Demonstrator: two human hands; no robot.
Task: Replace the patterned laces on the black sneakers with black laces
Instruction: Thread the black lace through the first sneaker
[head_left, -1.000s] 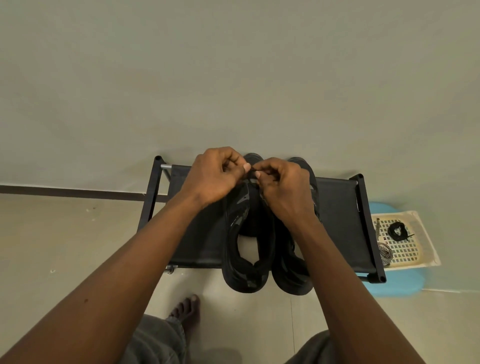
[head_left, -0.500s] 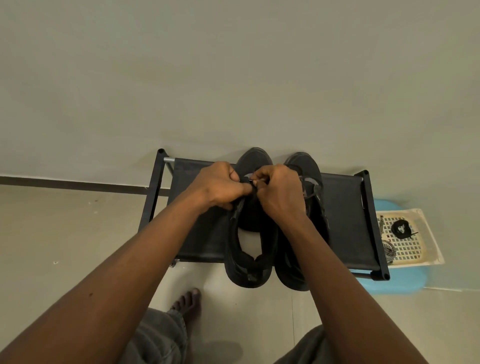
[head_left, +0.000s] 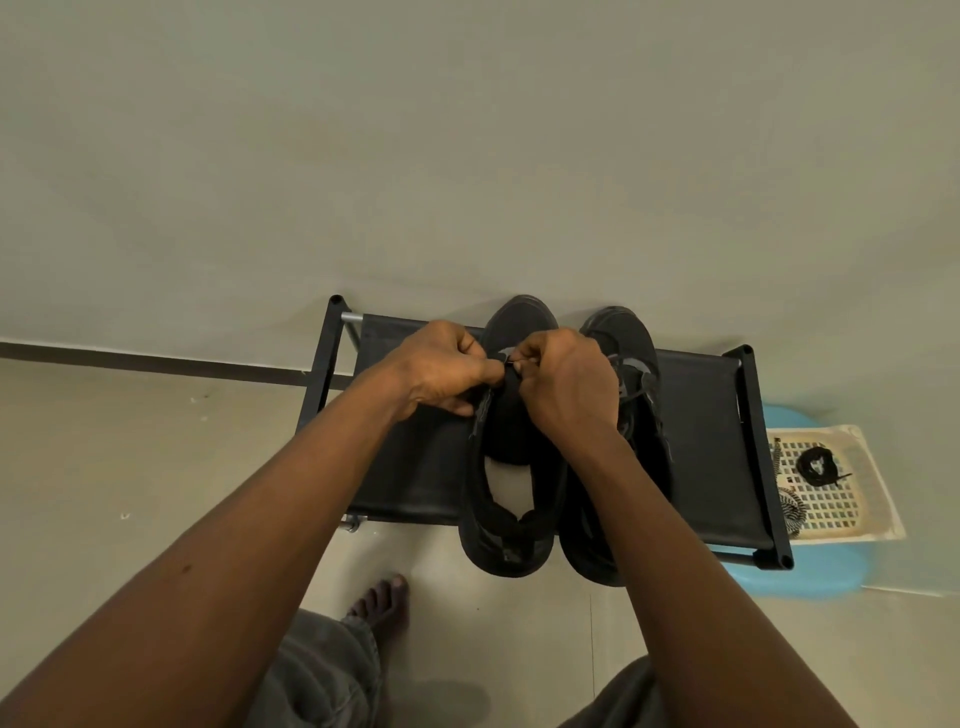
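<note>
Left hand (head_left: 441, 369) and right hand (head_left: 566, 384) at the left sneaker (head_left: 511, 467) on a shoe rack (head_left: 717, 415)
Their curled fingers (head_left: 462, 408) pinch a lace end (head_left: 508, 357), hiding the eyelets; a basket (head_left: 878, 499) at right holds a black lace (head_left: 816, 466) and a patterned lace (head_left: 790, 512).

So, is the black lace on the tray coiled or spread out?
Coiled: the black lace sits in a small round bundle on the tray.

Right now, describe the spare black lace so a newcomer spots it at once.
Right of the black shoe rack, a cream perforated tray sits on a blue stool. The coiled lace on it is plain black, unlike the striped lace along its left edge.
</note>
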